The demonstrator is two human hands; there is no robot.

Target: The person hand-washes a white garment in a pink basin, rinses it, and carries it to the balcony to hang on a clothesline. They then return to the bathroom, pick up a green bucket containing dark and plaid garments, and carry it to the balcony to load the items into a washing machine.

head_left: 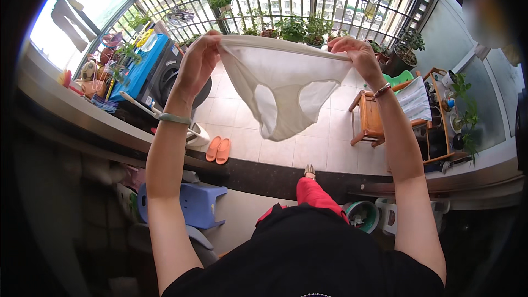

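A pair of white underpants (pixel 286 71) hangs stretched out in front of me, its waistband pulled nearly straight between my hands. My left hand (pixel 199 61) pinches one end of the waistband, and a light bangle circles that wrist. At the other end, my right hand (pixel 360 59) grips the waistband between thumb and fingers; a thin red band sits on this wrist. Both leg openings show, and the crotch dangles lowest, above the tiled floor. Both arms are raised and reach forward.
A dark front-loading washing machine (pixel 165 71) with a blue top stands left. Orange slippers (pixel 218 149) lie by the dark door sill (pixel 258 179). To the right are a wooden stool (pixel 367 116) and a plant rack. Potted plants (pixel 291 27) line the railing. A blue plastic stool (pixel 201 203) stands lower left.
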